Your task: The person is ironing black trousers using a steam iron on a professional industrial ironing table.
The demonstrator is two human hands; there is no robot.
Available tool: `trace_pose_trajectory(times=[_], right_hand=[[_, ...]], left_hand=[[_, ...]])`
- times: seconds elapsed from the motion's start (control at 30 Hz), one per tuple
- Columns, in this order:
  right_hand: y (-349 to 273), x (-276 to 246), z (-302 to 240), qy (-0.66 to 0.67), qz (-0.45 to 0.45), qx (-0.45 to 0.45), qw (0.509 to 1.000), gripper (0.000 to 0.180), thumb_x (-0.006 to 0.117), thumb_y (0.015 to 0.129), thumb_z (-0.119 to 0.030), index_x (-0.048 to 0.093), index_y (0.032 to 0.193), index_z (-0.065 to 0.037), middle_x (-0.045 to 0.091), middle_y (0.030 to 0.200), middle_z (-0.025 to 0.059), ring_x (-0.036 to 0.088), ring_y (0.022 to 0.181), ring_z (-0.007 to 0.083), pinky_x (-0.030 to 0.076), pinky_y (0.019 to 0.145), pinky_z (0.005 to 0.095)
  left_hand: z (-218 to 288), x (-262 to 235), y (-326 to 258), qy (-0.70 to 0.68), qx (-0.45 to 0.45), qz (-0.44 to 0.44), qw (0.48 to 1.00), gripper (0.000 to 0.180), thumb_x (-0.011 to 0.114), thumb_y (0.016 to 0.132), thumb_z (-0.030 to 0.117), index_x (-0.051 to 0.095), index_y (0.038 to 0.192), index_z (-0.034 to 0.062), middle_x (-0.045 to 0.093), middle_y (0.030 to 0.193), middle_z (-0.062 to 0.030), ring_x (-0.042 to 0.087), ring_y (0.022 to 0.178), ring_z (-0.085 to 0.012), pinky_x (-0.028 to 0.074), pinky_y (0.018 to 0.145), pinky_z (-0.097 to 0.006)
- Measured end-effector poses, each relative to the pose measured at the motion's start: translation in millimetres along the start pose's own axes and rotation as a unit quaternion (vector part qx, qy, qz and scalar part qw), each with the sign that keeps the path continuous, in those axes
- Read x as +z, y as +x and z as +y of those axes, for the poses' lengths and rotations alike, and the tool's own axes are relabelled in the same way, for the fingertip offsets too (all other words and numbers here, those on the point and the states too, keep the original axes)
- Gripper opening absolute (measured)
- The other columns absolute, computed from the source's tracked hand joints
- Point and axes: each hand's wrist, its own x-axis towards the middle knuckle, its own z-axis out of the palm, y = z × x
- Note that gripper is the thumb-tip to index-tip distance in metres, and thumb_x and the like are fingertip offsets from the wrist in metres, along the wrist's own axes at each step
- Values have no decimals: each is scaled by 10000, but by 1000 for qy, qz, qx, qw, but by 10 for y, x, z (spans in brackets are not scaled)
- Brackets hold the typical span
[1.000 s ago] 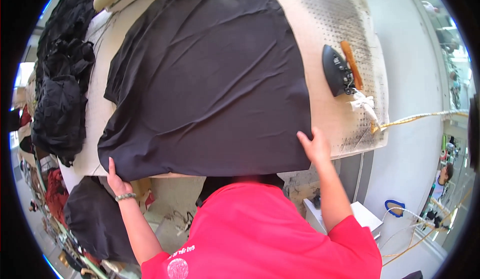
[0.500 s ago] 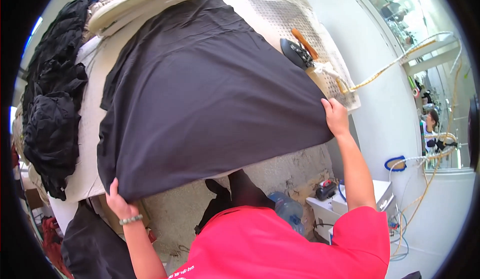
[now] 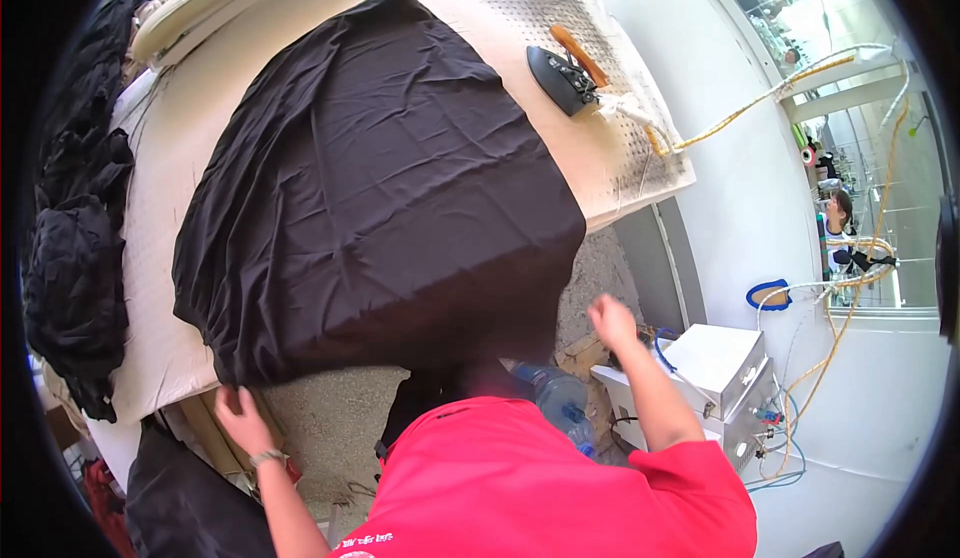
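A large piece of black cloth (image 3: pixel 370 188) lies spread and wrinkled over the padded ironing table (image 3: pixel 165 258), its near edge hanging past the table's front. My left hand (image 3: pixel 243 420) is at the cloth's near left corner, fingertips closed on the edge. Off the cloth's right side, my right hand (image 3: pixel 613 324) hangs in the air with curled fingers and nothing visible in it. An iron (image 3: pixel 565 76) with a wooden handle rests at the table's far right, apart from the cloth.
Dark garments (image 3: pixel 78 268) are heaped along the table's left edge. A pale padded board (image 3: pixel 210 8) lies at the back. The iron's cord (image 3: pixel 735 118) runs to the right wall. A white box-shaped machine (image 3: pixel 715 368) and a clear water bottle (image 3: pixel 562 398) stand below on the right.
My right hand has let go of the cloth's right corner and moved down and left. The cloth's right side has dropped and drawn inward, with more wrinkles. My left hand stays near the left corner.
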Motion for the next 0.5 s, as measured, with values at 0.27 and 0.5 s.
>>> trace_pose_trajectory(times=[0.27, 0.5], right_hand=[[1950, -913, -1513, 258, 104, -168, 946, 203, 579, 991, -217, 686, 1073, -66, 736, 919, 146, 724, 864, 300, 557, 772, 389], [4122, -1310, -2891, 458, -100, -68, 881, 248, 546, 987, -61, 679, 1192, -17, 739, 998, 68, 701, 843, 151, 566, 717, 278]], left_hand=[[575, 276, 1471, -49, -129, -142, 980, 538, 855, 795, 336, 615, 1063, -64, 670, 1002, -99, 580, 869, -150, 485, 823, -303], [444, 279, 1432, -28, -161, -80, 983, 318, 763, 832, 161, 666, 1047, -52, 719, 1012, -102, 613, 906, -170, 488, 870, -324]])
